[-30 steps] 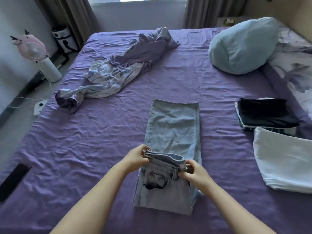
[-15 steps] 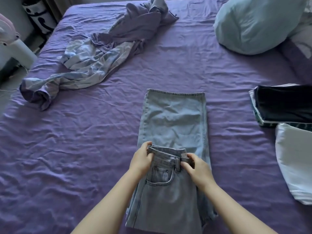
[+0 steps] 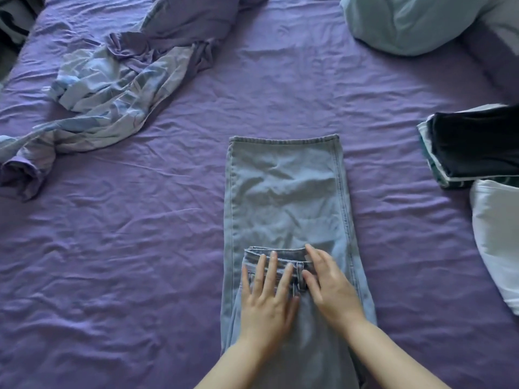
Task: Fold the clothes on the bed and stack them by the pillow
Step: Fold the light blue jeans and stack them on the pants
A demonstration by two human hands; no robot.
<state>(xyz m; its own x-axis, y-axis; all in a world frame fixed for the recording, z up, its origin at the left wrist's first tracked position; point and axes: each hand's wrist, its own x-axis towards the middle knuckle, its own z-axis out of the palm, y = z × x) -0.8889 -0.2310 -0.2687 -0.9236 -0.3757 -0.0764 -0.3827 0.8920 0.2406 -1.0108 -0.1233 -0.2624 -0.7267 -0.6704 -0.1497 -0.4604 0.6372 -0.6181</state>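
Light blue jeans (image 3: 286,192) lie folded lengthwise in the middle of the purple bed (image 3: 140,248), their waistband doubled back over the legs. My left hand (image 3: 266,299) lies flat on the waistband with straight fingers. Beside it, my right hand (image 3: 331,284) presses flat on the belt-loop side. A crumpled purple and pale blue garment (image 3: 118,74) sprawls at the far left. Folded dark clothes (image 3: 474,144) and a folded white piece (image 3: 497,242) sit at the right edge. A light blue pillow (image 3: 407,21) rests at the top right.
A second, patterned pillow (image 3: 502,18) shows at the top right corner. A dark object (image 3: 11,26) stands off the bed at the top left.
Both hands let go of the waistband, laid it down on the legs, and now press flat on it. The camera has tilted down and closer to the bed.
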